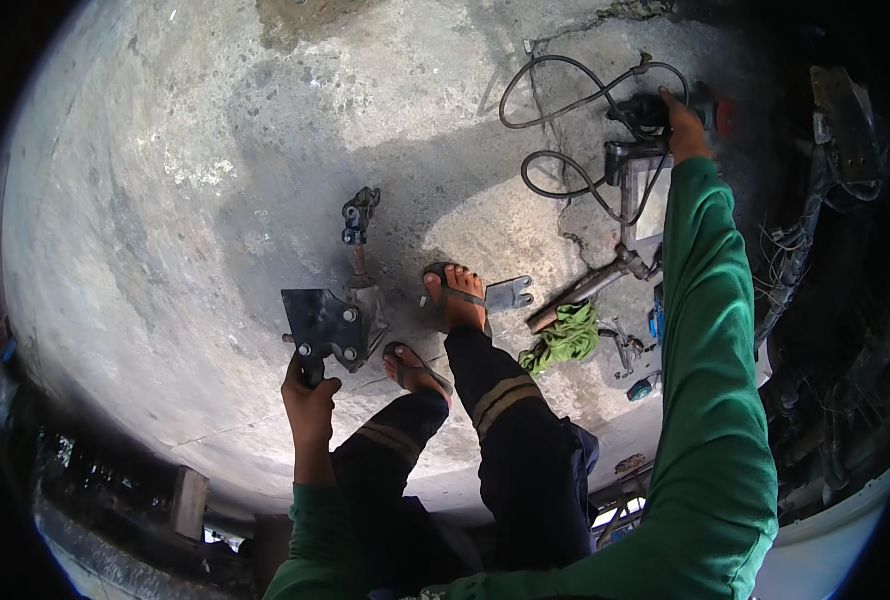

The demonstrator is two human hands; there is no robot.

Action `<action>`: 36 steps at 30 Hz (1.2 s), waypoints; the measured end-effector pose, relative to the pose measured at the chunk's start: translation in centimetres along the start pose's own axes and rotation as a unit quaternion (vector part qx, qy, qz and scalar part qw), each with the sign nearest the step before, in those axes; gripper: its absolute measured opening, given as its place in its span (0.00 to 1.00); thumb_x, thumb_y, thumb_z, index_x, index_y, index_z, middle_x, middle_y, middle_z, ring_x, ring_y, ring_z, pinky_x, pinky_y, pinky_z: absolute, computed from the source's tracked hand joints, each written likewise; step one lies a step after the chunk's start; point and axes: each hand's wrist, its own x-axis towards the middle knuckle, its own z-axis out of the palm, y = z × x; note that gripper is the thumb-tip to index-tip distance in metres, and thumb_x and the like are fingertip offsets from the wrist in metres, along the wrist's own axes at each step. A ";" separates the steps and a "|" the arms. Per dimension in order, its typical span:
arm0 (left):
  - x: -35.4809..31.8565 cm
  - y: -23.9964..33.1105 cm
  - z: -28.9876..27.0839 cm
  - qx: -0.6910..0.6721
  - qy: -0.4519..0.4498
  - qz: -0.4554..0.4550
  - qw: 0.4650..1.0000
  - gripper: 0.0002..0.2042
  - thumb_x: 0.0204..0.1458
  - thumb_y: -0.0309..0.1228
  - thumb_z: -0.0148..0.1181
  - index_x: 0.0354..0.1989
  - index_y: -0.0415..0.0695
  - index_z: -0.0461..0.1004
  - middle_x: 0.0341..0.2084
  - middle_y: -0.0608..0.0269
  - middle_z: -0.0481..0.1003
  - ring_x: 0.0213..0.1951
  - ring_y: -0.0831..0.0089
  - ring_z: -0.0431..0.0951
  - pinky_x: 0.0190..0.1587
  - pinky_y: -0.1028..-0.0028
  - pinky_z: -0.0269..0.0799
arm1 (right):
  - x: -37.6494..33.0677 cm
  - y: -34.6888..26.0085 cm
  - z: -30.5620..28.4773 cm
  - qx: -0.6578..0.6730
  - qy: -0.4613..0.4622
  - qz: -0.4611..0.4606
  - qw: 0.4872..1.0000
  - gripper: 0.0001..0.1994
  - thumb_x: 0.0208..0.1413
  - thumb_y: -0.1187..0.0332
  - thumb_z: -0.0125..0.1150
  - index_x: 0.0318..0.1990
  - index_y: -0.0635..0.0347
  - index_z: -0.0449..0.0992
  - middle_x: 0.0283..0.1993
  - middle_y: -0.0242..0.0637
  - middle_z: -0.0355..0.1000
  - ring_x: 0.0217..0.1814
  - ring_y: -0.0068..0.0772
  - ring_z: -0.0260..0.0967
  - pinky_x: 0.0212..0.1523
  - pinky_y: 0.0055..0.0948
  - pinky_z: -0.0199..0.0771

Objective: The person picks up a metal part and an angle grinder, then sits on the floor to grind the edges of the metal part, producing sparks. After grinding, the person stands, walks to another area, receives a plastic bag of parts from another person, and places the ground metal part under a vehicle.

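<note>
Position: the black plate (pixel 317 315), with bolts (pixel 350 314) through it, stands at the person's left, just beside the feet. It is next to a jointed shaft (pixel 358 215) on the concrete floor (pixel 185 250).

Step in hand, as judged: the left hand (pixel 310 400) steadies the plate while the right hand (pixel 683 128) takes hold of, or sets down, a corded power tool (pixel 650 110); which of these cannot be told. Any lift of the tool would call for a full grip on its body and care that the looped cord (pixel 565 57) does not snag on the metal frame (pixel 645 200).

Hand state: the left appears closed on the plate's lower corner, thumb toward the right, most fingers hidden. The right lies over the tool with one finger visible along it; how tightly it closes cannot be told.

Pose: the right arm, in a green sleeve (pixel 715 350), extends far forward, nearly straight. The left forearm is shorter in reach, wrist roughly upright below the plate. The hands are well apart.
</note>
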 end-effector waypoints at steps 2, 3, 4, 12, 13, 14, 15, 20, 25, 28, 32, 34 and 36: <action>-0.3 1.3 -3.4 0.077 0.086 0.029 0.993 0.34 0.39 0.14 0.57 0.63 0.34 0.69 0.23 0.76 0.65 0.20 0.86 0.61 0.22 0.81 0.57 | -3.3 -1.3 8.4 -0.074 0.031 0.053 0.995 0.31 0.51 0.48 0.75 0.52 0.69 0.80 0.56 0.43 0.78 0.57 0.38 0.74 0.56 0.38 0.74; 0.1 1.0 -4.5 0.086 0.120 0.065 0.987 0.34 0.39 0.14 0.56 0.64 0.32 0.68 0.26 0.75 0.67 0.23 0.86 0.62 0.25 0.82 0.58 | -3.7 -2.0 9.8 -0.055 0.041 0.062 0.996 0.31 0.50 0.50 0.76 0.53 0.69 0.80 0.56 0.43 0.78 0.55 0.38 0.75 0.56 0.37 0.74; 0.5 0.8 -4.8 0.087 0.140 0.099 0.981 0.35 0.39 0.13 0.56 0.64 0.31 0.67 0.28 0.75 0.69 0.26 0.87 0.63 0.28 0.83 0.59 | -2.8 -1.9 8.1 -0.006 0.053 0.067 0.996 0.31 0.50 0.52 0.76 0.53 0.69 0.79 0.55 0.43 0.78 0.54 0.37 0.76 0.56 0.37 0.75; -2.6 -4.1 -14.8 0.136 0.209 0.109 0.962 0.37 0.37 0.16 0.60 0.64 0.32 0.68 0.43 0.49 0.82 0.44 0.65 0.83 0.48 0.70 0.76 | -11.8 -3.8 -3.1 0.280 -0.146 0.158 0.936 0.24 0.53 0.57 0.74 0.52 0.62 0.76 0.43 0.37 0.77 0.40 0.41 0.77 0.44 0.43 0.85; -3.0 -6.0 -15.0 0.106 0.184 0.103 0.972 0.37 0.37 0.17 0.60 0.65 0.33 0.68 0.44 0.48 0.82 0.46 0.65 0.83 0.49 0.71 0.76 | -11.9 -5.0 -9.8 0.254 -0.162 0.125 0.945 0.22 0.55 0.57 0.73 0.51 0.61 0.77 0.41 0.34 0.76 0.39 0.37 0.76 0.42 0.37 0.83; -6.1 -6.2 -17.7 0.141 0.205 0.069 0.966 0.38 0.37 0.16 0.60 0.66 0.33 0.67 0.47 0.48 0.82 0.49 0.65 0.83 0.50 0.70 0.77 | -17.4 -5.7 -7.9 0.281 -0.178 0.147 0.932 0.19 0.56 0.57 0.72 0.48 0.60 0.79 0.40 0.33 0.77 0.39 0.33 0.76 0.41 0.34 0.80; -7.6 -9.6 -19.6 0.024 0.203 0.123 0.971 0.39 0.37 0.19 0.62 0.67 0.34 0.65 0.48 0.46 0.82 0.50 0.58 0.84 0.52 0.65 0.78 | -22.6 -7.1 -10.0 0.251 -0.215 0.143 0.933 0.16 0.56 0.57 0.71 0.44 0.60 0.80 0.37 0.34 0.77 0.37 0.33 0.77 0.39 0.34 0.81; -16.4 -9.2 -26.7 0.299 0.207 -0.136 0.921 0.27 0.37 0.26 0.67 0.50 0.37 0.69 0.43 0.38 0.79 0.50 0.40 0.80 0.52 0.52 0.78 | -34.9 -9.8 -18.0 0.186 -0.264 0.222 0.920 0.15 0.54 0.65 0.70 0.46 0.60 0.78 0.34 0.39 0.78 0.28 0.41 0.78 0.30 0.42 0.83; -24.8 -11.1 -33.2 0.389 0.066 -0.157 0.905 0.17 0.41 0.38 0.69 0.40 0.43 0.84 0.39 0.44 0.80 0.46 0.47 0.83 0.52 0.57 0.81 | -47.5 -20.5 -14.2 -0.281 -0.377 0.019 0.882 0.16 0.47 0.62 0.76 0.37 0.66 0.83 0.30 0.39 0.80 0.28 0.35 0.78 0.30 0.37 0.77; -26.7 -6.9 -36.3 0.375 -0.111 -0.254 0.885 0.23 0.40 0.43 0.67 0.48 0.54 0.82 0.45 0.52 0.83 0.46 0.54 0.84 0.49 0.56 0.81 | -51.8 -26.2 -13.9 -0.548 -0.374 -0.063 0.746 0.24 0.46 0.54 0.77 0.37 0.71 0.83 0.33 0.42 0.82 0.30 0.34 0.79 0.35 0.39 0.78; -27.5 -1.8 -44.4 0.411 -0.171 -0.062 0.893 0.24 0.42 0.46 0.66 0.48 0.52 0.82 0.42 0.53 0.84 0.44 0.54 0.85 0.47 0.56 0.81 | -61.3 -39.1 -6.7 -0.572 -0.383 -0.064 0.722 0.26 0.44 0.53 0.78 0.37 0.71 0.83 0.33 0.43 0.82 0.30 0.35 0.78 0.33 0.40 0.77; -26.2 1.5 -48.3 0.396 -0.162 -0.060 0.902 0.24 0.42 0.47 0.66 0.48 0.52 0.82 0.41 0.54 0.84 0.43 0.54 0.85 0.47 0.56 0.81 | -65.2 -46.6 -3.2 -0.569 -0.381 -0.064 0.726 0.27 0.43 0.52 0.78 0.38 0.72 0.83 0.33 0.44 0.82 0.30 0.36 0.78 0.33 0.40 0.76; -24.7 5.4 -52.6 0.379 -0.133 -0.064 0.914 0.24 0.42 0.48 0.65 0.48 0.52 0.82 0.41 0.54 0.84 0.43 0.54 0.85 0.47 0.56 0.81 | -68.8 -53.8 0.7 -0.558 -0.383 -0.072 0.733 0.28 0.43 0.51 0.79 0.38 0.72 0.83 0.33 0.44 0.81 0.30 0.37 0.78 0.32 0.41 0.76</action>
